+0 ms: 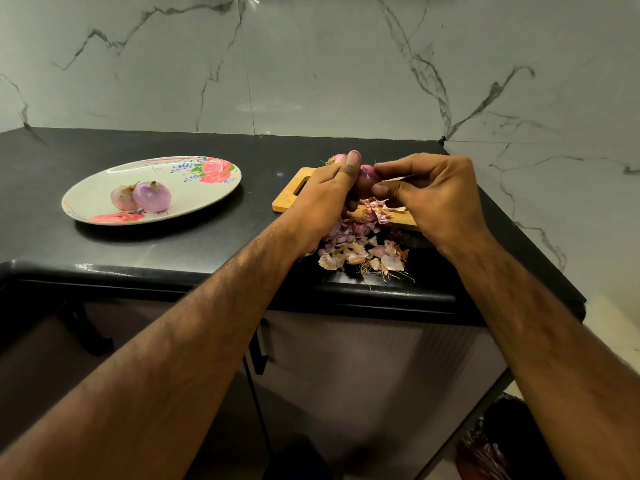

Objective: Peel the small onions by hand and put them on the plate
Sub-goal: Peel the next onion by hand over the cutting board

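Back wall [311, 64]: white marble-look slabs, grey veins, vertical joint left of ctr, soft light glare mid. Side wall [561, 209] same finish, juts fwd at right. Counter [104, 244]: black, glossy, rounded front edge. Below: pale cabinet [363, 375] fronts w/ black handle [259, 355]. Pale floor [613, 327] at right. Dark object [498, 441] bottom right, too blurry to ID.

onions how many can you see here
4. A paler onion and a purple onion touch on the plate. The held onion is between left hand and right hand. A fourth onion peeks behind the left thumb. Others may be hidden behind the hands.
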